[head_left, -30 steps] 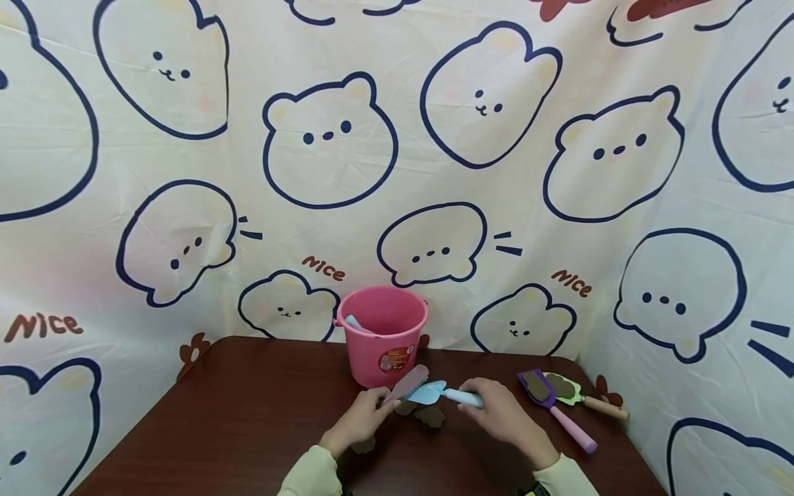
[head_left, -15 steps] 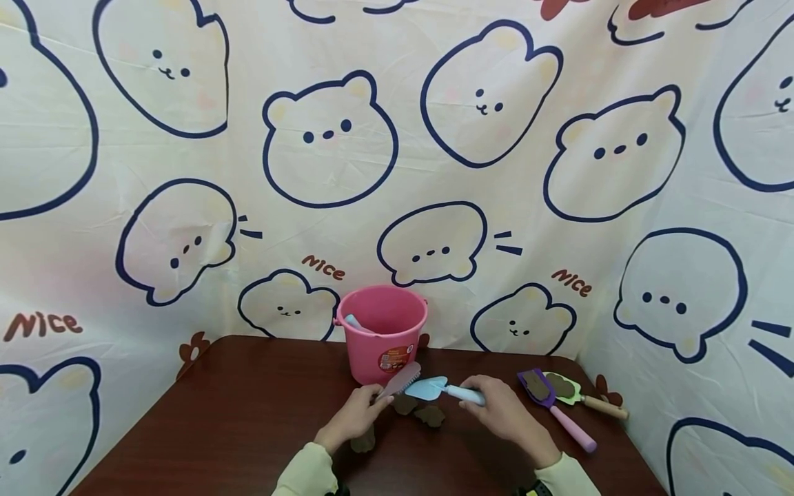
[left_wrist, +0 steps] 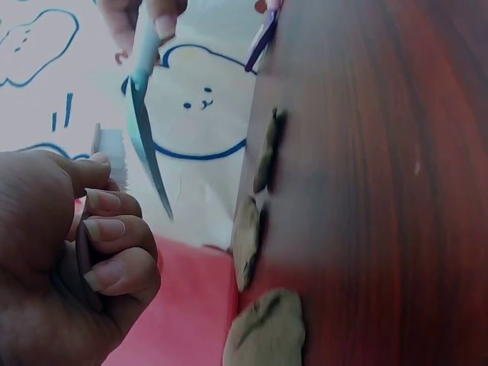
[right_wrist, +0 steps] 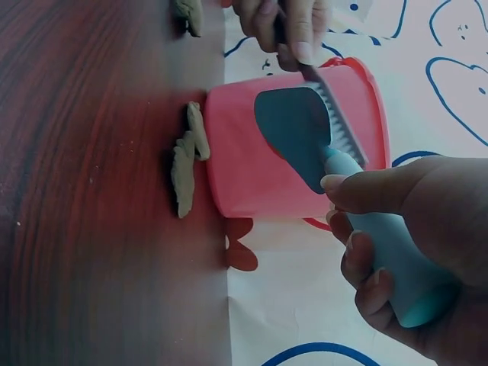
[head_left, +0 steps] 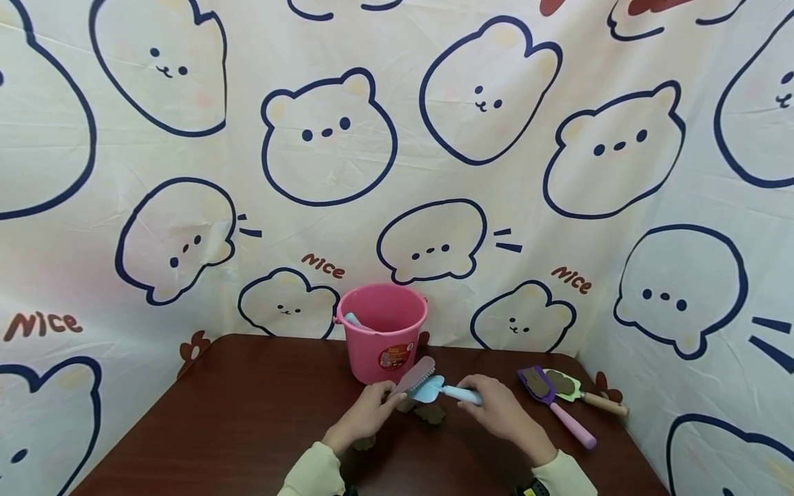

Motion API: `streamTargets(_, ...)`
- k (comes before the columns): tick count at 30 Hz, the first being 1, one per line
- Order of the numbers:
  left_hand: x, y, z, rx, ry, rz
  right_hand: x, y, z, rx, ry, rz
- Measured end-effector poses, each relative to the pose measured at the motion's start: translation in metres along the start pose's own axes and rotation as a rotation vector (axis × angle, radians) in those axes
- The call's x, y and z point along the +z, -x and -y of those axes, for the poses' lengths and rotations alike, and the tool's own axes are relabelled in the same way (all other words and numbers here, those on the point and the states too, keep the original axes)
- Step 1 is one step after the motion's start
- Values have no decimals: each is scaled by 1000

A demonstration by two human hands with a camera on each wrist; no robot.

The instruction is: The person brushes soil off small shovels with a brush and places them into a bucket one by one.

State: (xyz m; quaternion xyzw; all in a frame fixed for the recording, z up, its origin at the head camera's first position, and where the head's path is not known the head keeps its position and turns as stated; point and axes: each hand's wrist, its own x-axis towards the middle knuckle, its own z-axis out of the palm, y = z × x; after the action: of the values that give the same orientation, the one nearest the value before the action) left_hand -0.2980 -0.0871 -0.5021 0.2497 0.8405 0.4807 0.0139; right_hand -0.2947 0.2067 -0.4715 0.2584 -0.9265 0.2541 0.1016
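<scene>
My left hand [head_left: 366, 417] grips the handle of a dull-pink brush [head_left: 417, 374], its fingers curled round it in the left wrist view. Pale bristles run along one side of the brush head. In my right hand [head_left: 499, 410] is a light blue toy trowel [right_wrist: 293, 126], held by its thick handle. The trowel's blade points left and overlaps the bristles in the right wrist view. Both tools are held above the table, over flat brown clay-like lumps [head_left: 430, 413]. Another brown lump [left_wrist: 267, 332] lies nearer my left wrist.
Behind the tools stands a pink bucket [head_left: 380, 358] with a light blue handle-like piece [head_left: 353, 320] inside. At the right lie a purple scoop [head_left: 538, 386] and a green shovel [head_left: 564, 383], both bearing brown lumps. A bear-print cloth [head_left: 329, 165] hangs behind the dark table [head_left: 205, 413].
The brush has shifted right, and its head now overlaps the trowel blade. Over the second, both tools have moved only slightly and stay in the same hands. The bucket and scoops stay put.
</scene>
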Motion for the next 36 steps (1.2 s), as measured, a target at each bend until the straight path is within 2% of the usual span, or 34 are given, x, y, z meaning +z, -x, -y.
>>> streamTargets(5, 9, 0, -7, 4, 29, 30, 3, -1, 2, -1, -4, 14)
streamTargets(13, 17, -1, -10, 63, 23, 51, 4, 0, 6, -5, 3, 13)
streamTargets(22, 11, -1, -5, 12, 53, 50, 1, -2, 2, -7, 22, 12)
streamTargets(25, 8, -2, -1, 15, 51, 50, -2, -3, 2, -15, 15, 3)
streamTargets(36, -7, -1, 15, 10, -35, 43, -7, 1, 1, -20, 37, -32)
